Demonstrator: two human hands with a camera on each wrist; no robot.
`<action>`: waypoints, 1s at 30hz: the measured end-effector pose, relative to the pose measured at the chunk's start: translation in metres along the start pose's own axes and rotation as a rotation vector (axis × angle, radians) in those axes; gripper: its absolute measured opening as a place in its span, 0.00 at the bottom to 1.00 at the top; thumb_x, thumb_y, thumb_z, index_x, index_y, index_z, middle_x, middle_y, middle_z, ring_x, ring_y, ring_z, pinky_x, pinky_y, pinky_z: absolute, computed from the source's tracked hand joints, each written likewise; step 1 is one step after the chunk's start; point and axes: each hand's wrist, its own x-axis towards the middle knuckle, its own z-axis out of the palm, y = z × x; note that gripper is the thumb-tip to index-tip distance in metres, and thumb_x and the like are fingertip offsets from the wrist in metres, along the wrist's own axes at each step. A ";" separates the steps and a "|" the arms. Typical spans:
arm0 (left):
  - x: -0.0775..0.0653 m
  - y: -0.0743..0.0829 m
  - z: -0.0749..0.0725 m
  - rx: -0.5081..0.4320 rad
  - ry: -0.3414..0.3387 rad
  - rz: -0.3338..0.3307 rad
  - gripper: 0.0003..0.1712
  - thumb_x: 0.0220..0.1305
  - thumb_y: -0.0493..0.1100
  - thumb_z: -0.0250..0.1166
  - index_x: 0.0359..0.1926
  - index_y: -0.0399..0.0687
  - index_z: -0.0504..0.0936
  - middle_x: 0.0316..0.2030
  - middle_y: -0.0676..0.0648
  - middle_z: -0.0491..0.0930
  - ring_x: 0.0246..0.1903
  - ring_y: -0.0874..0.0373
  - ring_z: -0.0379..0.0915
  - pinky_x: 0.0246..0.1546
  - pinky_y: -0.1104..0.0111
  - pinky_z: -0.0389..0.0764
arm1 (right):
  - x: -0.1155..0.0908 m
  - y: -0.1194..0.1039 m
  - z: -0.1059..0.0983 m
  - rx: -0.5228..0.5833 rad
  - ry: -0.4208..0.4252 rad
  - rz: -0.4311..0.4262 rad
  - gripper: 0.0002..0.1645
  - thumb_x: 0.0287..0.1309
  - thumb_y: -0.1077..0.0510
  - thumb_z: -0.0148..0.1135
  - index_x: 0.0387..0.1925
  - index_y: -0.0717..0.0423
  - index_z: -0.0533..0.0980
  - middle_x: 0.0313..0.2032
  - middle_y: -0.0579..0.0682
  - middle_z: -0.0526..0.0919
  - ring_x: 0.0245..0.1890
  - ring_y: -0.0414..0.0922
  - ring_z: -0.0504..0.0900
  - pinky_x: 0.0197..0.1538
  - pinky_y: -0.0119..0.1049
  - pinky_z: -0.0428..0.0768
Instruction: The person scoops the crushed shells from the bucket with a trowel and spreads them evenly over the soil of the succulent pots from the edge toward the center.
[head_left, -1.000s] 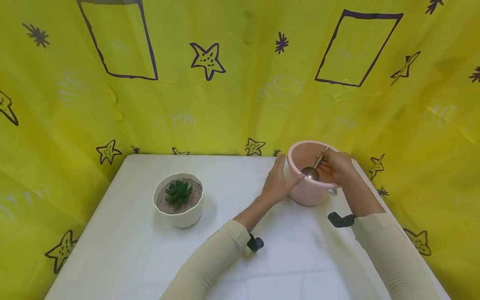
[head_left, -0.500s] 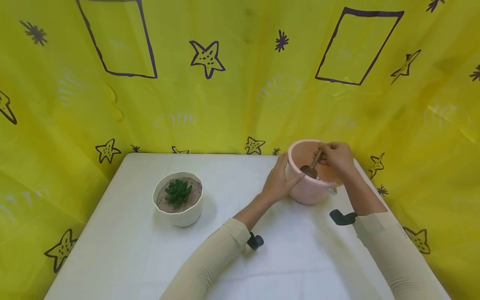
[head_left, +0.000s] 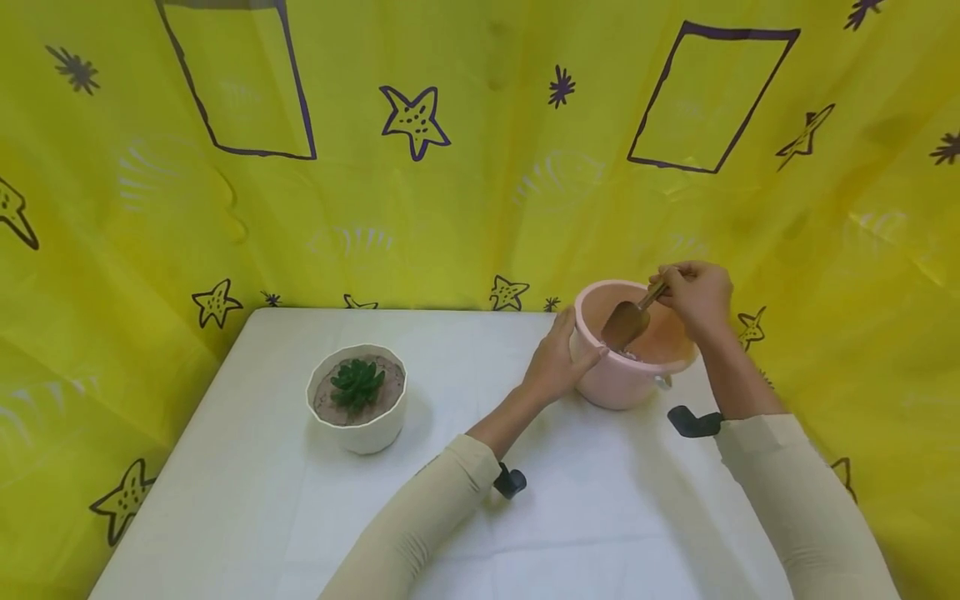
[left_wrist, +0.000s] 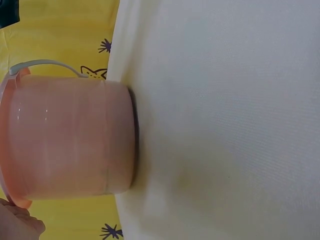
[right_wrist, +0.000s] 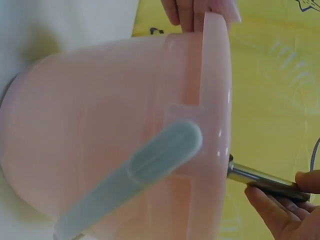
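A pink bucket (head_left: 617,387) with a grey handle (left_wrist: 47,63) stands on the white-covered table, toward its back right. My left hand (head_left: 553,364) grips its rim on the left side, thumb over the edge and fingers along the outside wall. Above the bucket's right side, my right hand (head_left: 701,302) pinches the handle of a metal scoop (head_left: 627,323). The scoop's blade dips inside the bucket, angled down to the left. Some pale bits show near its tip; the rest of the contents is hidden. In the right wrist view only the scoop's handle (right_wrist: 260,180) sticks out past the rim.
A white pot (head_left: 367,433) holding a green succulent (head_left: 357,385) in greyish soil stands on the left half of the table (head_left: 225,500). Behind the table hangs a yellow curtain (head_left: 465,208) with drawn stars and shells.
My right hand has risen and moved right, lifting the scoop higher and turning its blade in the bucket. The left hand keeps its hold on the rim; the bucket has not moved.
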 end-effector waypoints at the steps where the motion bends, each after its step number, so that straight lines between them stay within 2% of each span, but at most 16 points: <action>1: 0.000 0.000 0.000 0.001 0.001 0.001 0.51 0.73 0.53 0.68 0.85 0.45 0.50 0.82 0.48 0.54 0.78 0.51 0.55 0.74 0.56 0.64 | 0.002 0.000 -0.001 0.007 0.031 0.002 0.24 0.77 0.62 0.54 0.60 0.82 0.74 0.26 0.37 0.84 0.28 0.32 0.87 0.42 0.31 0.87; 5: 0.000 -0.002 0.000 -0.006 0.000 0.006 0.51 0.73 0.53 0.67 0.85 0.45 0.49 0.82 0.48 0.55 0.78 0.50 0.56 0.74 0.55 0.64 | 0.006 0.002 -0.004 -0.011 0.135 -0.006 0.21 0.76 0.62 0.56 0.57 0.79 0.77 0.27 0.37 0.82 0.30 0.32 0.86 0.43 0.29 0.86; 9: 0.000 -0.003 0.002 -0.014 -0.007 -0.005 0.51 0.74 0.54 0.67 0.85 0.46 0.48 0.82 0.48 0.54 0.77 0.50 0.57 0.74 0.55 0.64 | 0.006 0.009 -0.007 -0.036 0.174 -0.006 0.21 0.76 0.61 0.57 0.55 0.78 0.79 0.29 0.38 0.81 0.33 0.33 0.84 0.43 0.28 0.86; 17: 0.000 -0.002 0.002 0.005 -0.024 -0.034 0.51 0.74 0.55 0.66 0.85 0.44 0.48 0.83 0.48 0.52 0.78 0.50 0.54 0.74 0.56 0.63 | 0.004 0.028 -0.006 -0.016 0.154 -0.009 0.18 0.74 0.62 0.59 0.52 0.78 0.80 0.22 0.41 0.85 0.18 0.38 0.85 0.25 0.25 0.82; 21: 0.000 -0.001 0.000 0.010 -0.015 -0.027 0.51 0.74 0.55 0.66 0.85 0.44 0.49 0.82 0.49 0.53 0.78 0.50 0.56 0.73 0.56 0.65 | 0.004 0.032 -0.001 -0.020 0.145 -0.018 0.17 0.72 0.63 0.60 0.50 0.78 0.80 0.20 0.43 0.84 0.17 0.38 0.84 0.23 0.25 0.80; 26: 0.000 -0.001 -0.001 -0.003 -0.013 -0.016 0.52 0.74 0.56 0.67 0.85 0.46 0.49 0.82 0.48 0.53 0.78 0.51 0.56 0.74 0.56 0.64 | 0.002 0.038 0.002 -0.122 0.157 -0.017 0.17 0.72 0.61 0.60 0.46 0.76 0.83 0.19 0.44 0.84 0.19 0.37 0.83 0.24 0.22 0.78; 30: 0.001 0.000 -0.001 -0.013 -0.016 -0.011 0.52 0.73 0.54 0.67 0.85 0.47 0.49 0.82 0.49 0.54 0.78 0.51 0.56 0.74 0.56 0.64 | 0.002 0.042 0.002 -0.161 0.144 -0.012 0.19 0.74 0.58 0.58 0.46 0.75 0.83 0.19 0.45 0.85 0.21 0.37 0.83 0.25 0.22 0.79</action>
